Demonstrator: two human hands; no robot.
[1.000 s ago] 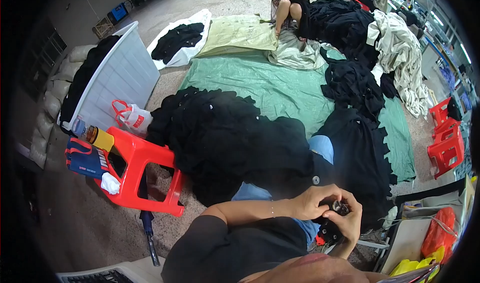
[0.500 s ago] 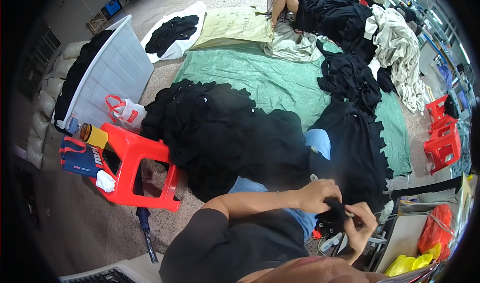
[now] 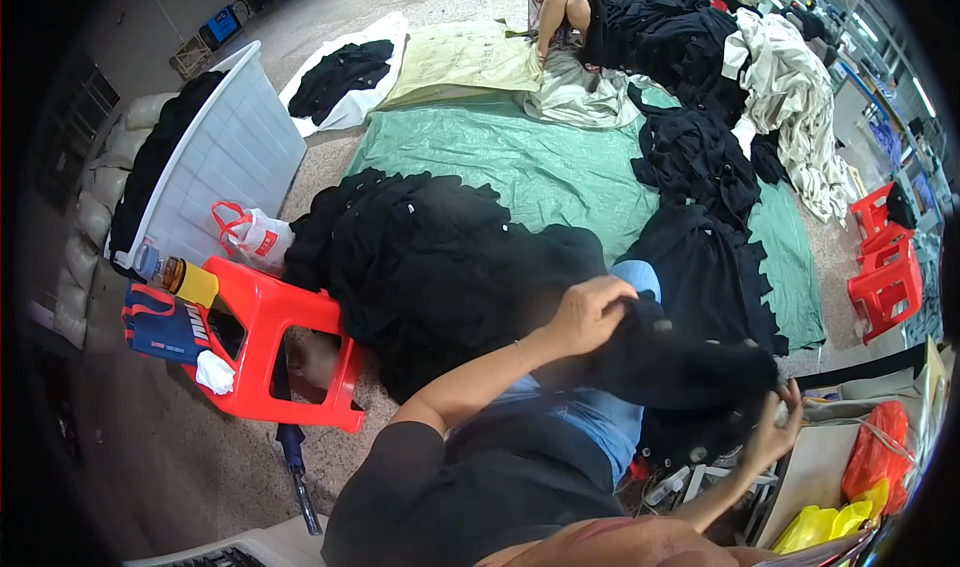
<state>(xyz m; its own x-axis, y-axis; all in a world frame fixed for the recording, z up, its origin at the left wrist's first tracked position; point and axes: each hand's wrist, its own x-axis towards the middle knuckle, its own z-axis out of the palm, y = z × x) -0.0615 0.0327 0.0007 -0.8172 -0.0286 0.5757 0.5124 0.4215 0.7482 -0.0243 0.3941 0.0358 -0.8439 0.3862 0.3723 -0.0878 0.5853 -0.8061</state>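
Note:
A black garment [image 3: 690, 367] with light round buttons along it is stretched between my two hands, over my lap and the jeans I wear. My left hand [image 3: 592, 315] pinches its upper left edge. At its other end, lower right, my right hand [image 3: 776, 429] has its fingers curled at the cloth's edge, by a small pale round button. Part of the cloth is smeared by motion. Left of my knees lies a large heap of black garments [image 3: 420, 267], and more black cloth [image 3: 700, 277] spreads out beyond my right knee.
A red stool [image 3: 285, 312] at left bears a bottle [image 3: 172, 275] and a dark blue bag [image 3: 165, 325]; an umbrella [image 3: 292, 457] is beside it. Behind stands a white bin [image 3: 225, 147]. Green sheeting [image 3: 500, 157] covers the floor. Another person [image 3: 565, 12] sits at the far side. A red bag [image 3: 875, 447] is at right.
My hands have moved apart: the left up and leftward, the right outward to the right. The black garment, bunched between them before, is now spread out.

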